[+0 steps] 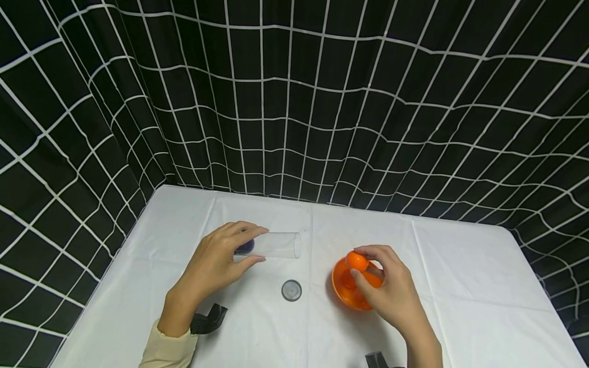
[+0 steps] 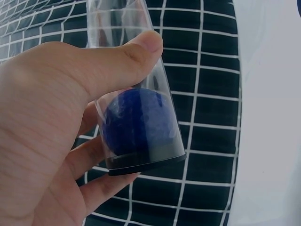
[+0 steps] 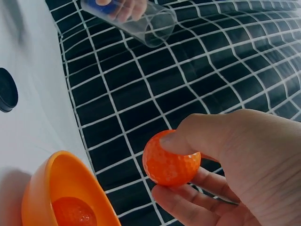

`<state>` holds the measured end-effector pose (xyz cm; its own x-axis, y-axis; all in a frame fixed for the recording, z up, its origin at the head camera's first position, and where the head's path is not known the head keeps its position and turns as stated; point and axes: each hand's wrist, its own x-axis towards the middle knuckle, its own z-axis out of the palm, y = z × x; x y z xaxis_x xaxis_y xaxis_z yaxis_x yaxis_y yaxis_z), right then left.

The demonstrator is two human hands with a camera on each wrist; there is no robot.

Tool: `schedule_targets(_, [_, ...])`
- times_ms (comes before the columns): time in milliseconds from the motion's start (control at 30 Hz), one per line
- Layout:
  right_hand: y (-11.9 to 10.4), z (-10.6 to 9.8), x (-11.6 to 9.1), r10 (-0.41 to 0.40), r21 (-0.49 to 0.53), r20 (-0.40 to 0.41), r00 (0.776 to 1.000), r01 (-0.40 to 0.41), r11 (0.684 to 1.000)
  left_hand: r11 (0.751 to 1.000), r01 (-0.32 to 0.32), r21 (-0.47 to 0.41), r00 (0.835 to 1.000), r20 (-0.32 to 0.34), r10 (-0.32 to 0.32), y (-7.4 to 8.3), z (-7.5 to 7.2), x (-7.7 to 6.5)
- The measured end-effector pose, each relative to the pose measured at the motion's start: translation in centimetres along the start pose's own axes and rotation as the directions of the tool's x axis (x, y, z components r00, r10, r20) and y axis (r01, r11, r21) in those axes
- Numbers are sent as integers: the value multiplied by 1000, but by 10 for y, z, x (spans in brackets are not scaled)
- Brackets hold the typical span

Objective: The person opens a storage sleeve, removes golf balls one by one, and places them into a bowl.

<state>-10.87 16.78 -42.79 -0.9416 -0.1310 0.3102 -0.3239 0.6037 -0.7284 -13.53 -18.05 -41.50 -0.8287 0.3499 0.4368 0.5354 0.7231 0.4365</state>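
My left hand (image 1: 223, 253) grips a clear plastic tube (image 1: 278, 245) that lies sideways, its uncapped end toward the right. Inside the tube, at its black-capped end, sits a dark blue ball (image 2: 138, 121). Thumb and fingers of my right hand (image 1: 391, 283) pinch an orange dimpled golf ball (image 3: 170, 160) above an orange bowl (image 1: 339, 291). Another orange ball (image 3: 74, 213) rests inside that bowl, seen in the right wrist view. The right hand partly covers the bowl in the head view.
A round grey cap (image 1: 291, 290) lies on the white tablecloth (image 1: 257, 327) between the tube and the bowl. Dark curtains with a white grid (image 1: 294, 102) surround the table's back and sides. Black wrist camera mounts (image 1: 209, 319) show near both wrists.
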Motion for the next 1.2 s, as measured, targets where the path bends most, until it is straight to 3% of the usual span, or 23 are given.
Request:
schedule_targets(400, [-2,-5,-1,-17,-67,42,999,20,998,1000,3,-13,1000,10,-3,0,1,0])
schedule_targets(667, [-4,-5,-3,40,-174,109,993,-20,984,1000,2,-12,1000,11,-2,1,0,0])
schedule_targets(1200, [-2,-7,-5,70,-119,224,972,-44,992,1000,-3,-21,1000,6,3,-1,-1,0])
